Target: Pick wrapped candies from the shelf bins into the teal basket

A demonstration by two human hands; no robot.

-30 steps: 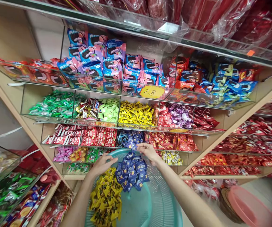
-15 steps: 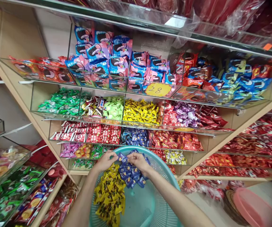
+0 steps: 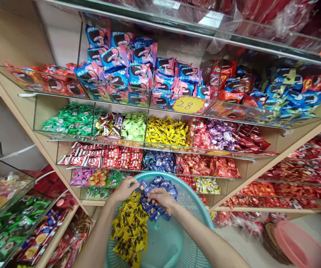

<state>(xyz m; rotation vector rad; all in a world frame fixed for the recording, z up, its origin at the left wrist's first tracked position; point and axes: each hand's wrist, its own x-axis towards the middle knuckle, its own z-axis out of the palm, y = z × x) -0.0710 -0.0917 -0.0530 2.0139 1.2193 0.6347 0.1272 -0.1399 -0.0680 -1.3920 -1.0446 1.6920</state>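
Note:
A teal plastic basket (image 3: 203,208) holds two heaps of wrapped candies. Yellow candies (image 3: 131,230) fill its left side, and dark blue candies (image 3: 163,182) lie at the back, partly under my right hand. My left hand (image 3: 125,189) is over the back left rim, thumb and fingertips pinched on one blue wrapped candy (image 3: 143,185). Close beside it, my right hand (image 3: 162,198) has its fingers closed at the blue heap, with a blue wrapper at the fingertips. Those fingers hide part of what they grip.
Glass-fronted shelves rise ahead, with yellow candies (image 3: 166,132), green candies (image 3: 69,117) and blue cookie packs (image 3: 115,57) in compartments. A yellow price tag (image 3: 188,105) reads 28. More shelves (image 3: 15,219) stand at left. A pink basin (image 3: 297,242) sits on the floor at right.
My right hand has shifted slightly down and towards the left hand, uncovering more blue candies behind it. My left hand stays nearly in place. The view has tilted a little.

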